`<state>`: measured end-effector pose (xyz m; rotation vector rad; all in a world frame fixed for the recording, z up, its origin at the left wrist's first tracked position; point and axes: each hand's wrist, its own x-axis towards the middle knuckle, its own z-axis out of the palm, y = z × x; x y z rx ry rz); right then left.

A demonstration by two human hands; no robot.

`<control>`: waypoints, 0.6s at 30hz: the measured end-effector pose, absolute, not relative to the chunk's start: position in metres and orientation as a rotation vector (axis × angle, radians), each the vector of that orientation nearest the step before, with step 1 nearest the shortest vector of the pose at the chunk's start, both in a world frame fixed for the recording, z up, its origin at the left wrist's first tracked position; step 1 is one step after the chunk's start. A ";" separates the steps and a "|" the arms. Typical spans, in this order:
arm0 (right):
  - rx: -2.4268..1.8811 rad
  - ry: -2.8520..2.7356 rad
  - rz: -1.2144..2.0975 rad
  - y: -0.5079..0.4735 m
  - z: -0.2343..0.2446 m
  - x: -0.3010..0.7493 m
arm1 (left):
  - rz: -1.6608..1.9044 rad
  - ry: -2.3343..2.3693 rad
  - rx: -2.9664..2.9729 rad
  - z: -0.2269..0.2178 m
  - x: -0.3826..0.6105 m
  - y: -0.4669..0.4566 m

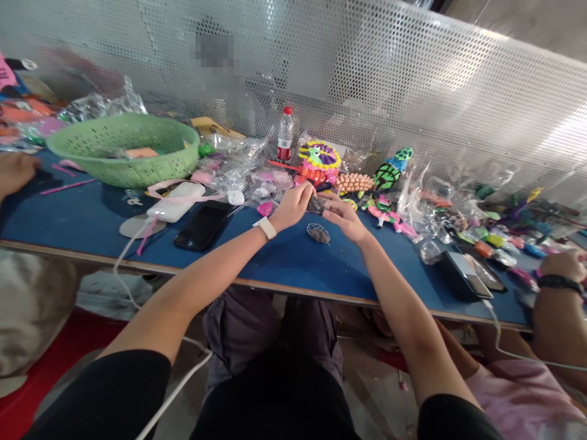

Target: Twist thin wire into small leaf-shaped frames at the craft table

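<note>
My left hand (293, 206), with a pale band on its wrist, is closed on one side of a small clear plastic bag (315, 205) with something dark in it. From the other side, my right hand (345, 219) grips the same bag between thumb and fingers. Just below the hands on the blue table lies a small oval wire frame (318, 233), partly filled with grey-brown material. Behind the hands stand colourful modelled figures (318, 157), one with a yellow spiky rim. A bright pink piece (265, 208) lies beside my left hand.
A green basket (137, 177), a white power bank (177, 201) with a cable, and a black phone (204, 225) are on the left. A red-capped bottle (285, 134) stands behind. Dark boxy device (463, 276) and other people's hands flank the blue table (275, 269).
</note>
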<state>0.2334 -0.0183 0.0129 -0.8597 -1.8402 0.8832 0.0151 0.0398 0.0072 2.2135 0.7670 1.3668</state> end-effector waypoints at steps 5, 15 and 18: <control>-0.947 -1.683 0.715 -0.013 0.010 0.243 | 1.479 0.846 2.148 0.004 0.008 0.049; -0.949 -1.282 0.688 -0.006 0.001 0.243 | 1.539 0.899 2.017 -0.002 -0.001 0.066; -0.909 -1.255 0.795 -0.010 0.003 0.243 | 1.503 0.886 1.957 -0.002 -0.001 0.066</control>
